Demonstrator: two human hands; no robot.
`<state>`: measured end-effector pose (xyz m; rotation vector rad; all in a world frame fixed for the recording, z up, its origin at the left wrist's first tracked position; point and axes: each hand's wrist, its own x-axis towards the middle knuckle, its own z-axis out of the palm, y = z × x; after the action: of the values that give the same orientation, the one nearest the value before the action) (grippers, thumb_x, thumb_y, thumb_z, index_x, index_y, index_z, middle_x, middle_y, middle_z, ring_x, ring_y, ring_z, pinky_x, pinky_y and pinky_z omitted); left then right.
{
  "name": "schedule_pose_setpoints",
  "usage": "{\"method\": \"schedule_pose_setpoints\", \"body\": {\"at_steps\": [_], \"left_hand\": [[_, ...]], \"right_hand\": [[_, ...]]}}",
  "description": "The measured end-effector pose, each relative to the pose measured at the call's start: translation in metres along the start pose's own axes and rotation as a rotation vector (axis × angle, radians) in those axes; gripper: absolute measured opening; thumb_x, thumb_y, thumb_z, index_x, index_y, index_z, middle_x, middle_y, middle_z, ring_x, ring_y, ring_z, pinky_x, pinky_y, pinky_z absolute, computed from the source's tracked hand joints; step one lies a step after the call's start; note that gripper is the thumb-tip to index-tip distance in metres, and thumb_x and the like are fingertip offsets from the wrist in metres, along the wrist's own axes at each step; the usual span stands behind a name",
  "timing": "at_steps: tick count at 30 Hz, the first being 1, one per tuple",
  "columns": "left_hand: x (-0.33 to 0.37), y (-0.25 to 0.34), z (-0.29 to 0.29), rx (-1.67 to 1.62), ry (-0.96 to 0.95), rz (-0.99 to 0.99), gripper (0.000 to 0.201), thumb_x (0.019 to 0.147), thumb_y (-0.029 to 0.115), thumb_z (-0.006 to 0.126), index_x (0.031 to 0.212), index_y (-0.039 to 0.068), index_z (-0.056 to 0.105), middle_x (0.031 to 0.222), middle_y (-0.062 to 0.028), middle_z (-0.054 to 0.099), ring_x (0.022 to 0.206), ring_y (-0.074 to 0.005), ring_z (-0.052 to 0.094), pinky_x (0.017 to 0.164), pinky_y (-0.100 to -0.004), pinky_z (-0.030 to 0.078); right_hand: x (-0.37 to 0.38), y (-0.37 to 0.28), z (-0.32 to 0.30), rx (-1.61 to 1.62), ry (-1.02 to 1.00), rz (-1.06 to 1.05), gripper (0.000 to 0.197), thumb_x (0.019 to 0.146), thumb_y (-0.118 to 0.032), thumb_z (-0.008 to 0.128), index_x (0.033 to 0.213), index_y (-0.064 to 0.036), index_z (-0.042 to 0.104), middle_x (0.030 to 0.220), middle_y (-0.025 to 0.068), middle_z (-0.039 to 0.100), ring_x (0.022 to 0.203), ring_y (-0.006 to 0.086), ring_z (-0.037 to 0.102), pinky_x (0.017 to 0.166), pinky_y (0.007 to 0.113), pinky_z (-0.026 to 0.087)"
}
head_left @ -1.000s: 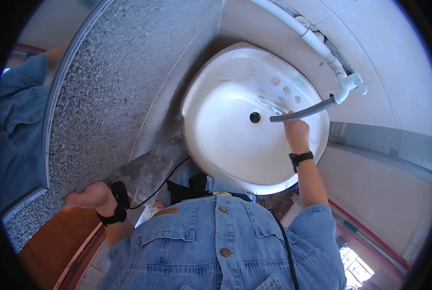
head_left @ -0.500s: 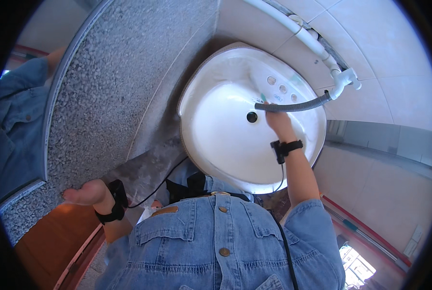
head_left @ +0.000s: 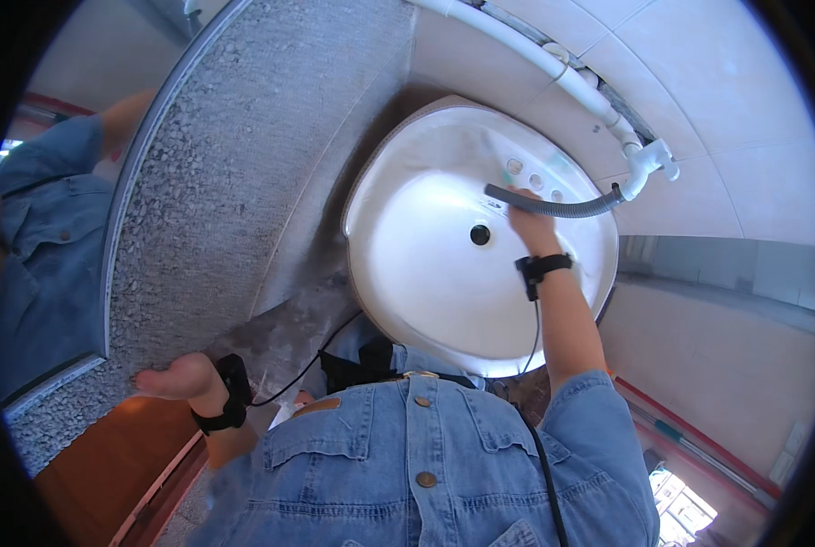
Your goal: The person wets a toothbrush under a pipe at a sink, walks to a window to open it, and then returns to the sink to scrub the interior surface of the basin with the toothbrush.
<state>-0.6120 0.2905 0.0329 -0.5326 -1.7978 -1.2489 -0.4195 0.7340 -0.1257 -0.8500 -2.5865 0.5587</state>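
A white washbasin (head_left: 416, 301) with a round dark drain hole (head_left: 480, 235) is in front of me. My right hand (head_left: 532, 228) reaches into it, just right of the drain. A grey corrugated hose (head_left: 562, 209) crosses over that hand and hides part of the fingers. The hand looks closed, and a small greenish bit shows beyond it, too blurred to name. Off to the left, my left hand (head_left: 181, 376) is beside the pebbled surface (head_left: 179, 228), with no object visible in it. How its fingers are bent is unclear.
The hose joins a white pipe fitting (head_left: 646, 169) on a white pipe (head_left: 526, 59) along the tiled wall (head_left: 690, 82). A framed mirror (head_left: 56, 246) stands at the left. Black cables (head_left: 309, 372) run from my wrist straps. A brown panel (head_left: 106, 456) lies lower left.
The hose's free end has shifted away from the drain toward the basin's far side. My right hand stays near the drain. The whole view has tilted slightly.
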Motion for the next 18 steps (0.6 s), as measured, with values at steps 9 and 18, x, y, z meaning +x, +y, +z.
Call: {"method": "schedule_pose_setpoints", "body": {"at_steps": [9, 18], "left_hand": [[0.003, 0.004, 0.009, -0.154, 0.000, -0.021, 0.065, 0.093, 0.043, 0.024, 0.134, -0.006, 0.013, 0.133, -0.0234, 0.026, 0.114, -0.0311, 0.040, 0.096, -0.0367, 0.037], [0.001, -0.001, 0.005, -0.036, -0.008, 0.067, 0.062, 0.094, 0.038, 0.024, 0.136, -0.005, 0.008, 0.136, -0.0224, 0.022, 0.117, -0.0289, 0.036, 0.098, -0.0350, 0.035]], "right_hand": [[-0.030, 0.042, -0.033, -0.230, -0.331, 0.250, 0.039, 0.091, -0.036, 0.035, 0.090, -0.0057, 0.059, 0.090, 0.0221, 0.060, 0.086, 0.0403, 0.057, 0.072, 0.047, 0.046], [-0.072, 0.031, -0.059, -0.377, -0.436, 0.472, 0.048, 0.092, -0.035, 0.031, 0.081, 0.0012, 0.060, 0.087, 0.0264, 0.060, 0.084, 0.0415, 0.057, 0.076, 0.051, 0.044]]}}
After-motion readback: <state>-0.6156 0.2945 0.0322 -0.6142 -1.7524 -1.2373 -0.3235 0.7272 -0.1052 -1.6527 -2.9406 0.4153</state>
